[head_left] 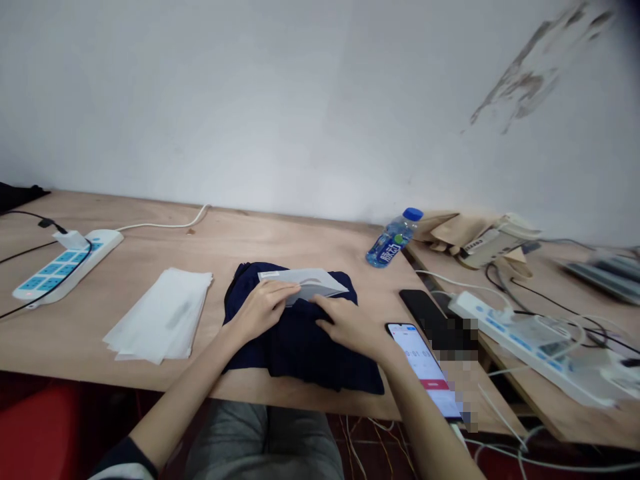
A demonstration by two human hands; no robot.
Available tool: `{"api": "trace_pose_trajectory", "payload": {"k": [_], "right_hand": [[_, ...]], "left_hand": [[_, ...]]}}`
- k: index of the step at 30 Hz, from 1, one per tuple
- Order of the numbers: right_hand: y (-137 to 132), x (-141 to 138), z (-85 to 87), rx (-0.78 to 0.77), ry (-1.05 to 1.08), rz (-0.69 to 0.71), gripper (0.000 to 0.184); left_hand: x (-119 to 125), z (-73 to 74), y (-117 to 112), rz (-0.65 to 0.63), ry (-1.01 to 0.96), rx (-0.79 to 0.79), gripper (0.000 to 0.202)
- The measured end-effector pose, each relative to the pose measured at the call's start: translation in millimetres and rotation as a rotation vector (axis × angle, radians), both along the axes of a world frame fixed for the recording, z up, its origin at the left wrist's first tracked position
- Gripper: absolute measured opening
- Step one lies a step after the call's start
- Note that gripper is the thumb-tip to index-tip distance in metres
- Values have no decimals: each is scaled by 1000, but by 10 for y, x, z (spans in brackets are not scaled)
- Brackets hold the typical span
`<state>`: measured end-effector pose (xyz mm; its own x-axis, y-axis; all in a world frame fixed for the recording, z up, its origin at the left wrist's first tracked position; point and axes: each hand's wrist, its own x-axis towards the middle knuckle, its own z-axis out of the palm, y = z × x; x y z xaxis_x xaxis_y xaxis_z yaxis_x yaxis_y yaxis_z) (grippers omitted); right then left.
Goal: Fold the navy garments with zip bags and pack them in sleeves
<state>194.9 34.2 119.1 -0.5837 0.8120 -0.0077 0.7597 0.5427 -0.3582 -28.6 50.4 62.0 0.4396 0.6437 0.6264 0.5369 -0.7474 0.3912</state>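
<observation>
A flat, whitish, frosted-looking bag (320, 277) with a small white label at its upper left corner lies over a folded dark navy cloth (300, 343). Its near side gapes slightly. My left hand (267, 308) grips the bag's near left edge, with the fingers laid over the top. At the near right edge, the index finger of my right hand (350, 327) touches the bag. The right thumb stands apart from that finger, over the cloth. Left of the cloth rests a fanned stack of frosted bags (163, 313).
A white power strip (70, 267) with cables lies far left. To the right are a lit phone (425, 370), a black flat object (420, 310), a water bottle (393, 240) and another power strip (520, 347). Brown paper packaging (450, 230) lies near the wall.
</observation>
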Motion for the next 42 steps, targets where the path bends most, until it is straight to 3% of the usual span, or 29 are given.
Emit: {"api": "trace_pose_trajectory", "payload": {"k": [4,8,15,19,26,35,39,42], "right_hand": [[-168,-105,-282,266,-121,23,48],[-313,-186,-261,481,-153,81,54],[-297,-220,-222,627,-123,112,39],[-199,-228,-376,578,-93,76,43],[55,-273,-665,314,-229,-24,34],[124,-415,-668,310,-246,-186,37],[129,-446,-658,311,-243,-301,29],[146,-470,-662,313,-244,-377,31]], "left_hand": [[36,-62,-32,-44,-29,-21,52],[51,-46,-88,-113,-14,-46,61],[25,-67,-167,-154,-64,-63,74],[81,-100,-208,-171,-116,-47,75],[138,-198,-260,-161,-45,-22,67],[100,-318,-341,297,140,-11,61],[152,-324,-411,397,206,-88,61],[174,-340,-422,382,163,-120,63]]}}
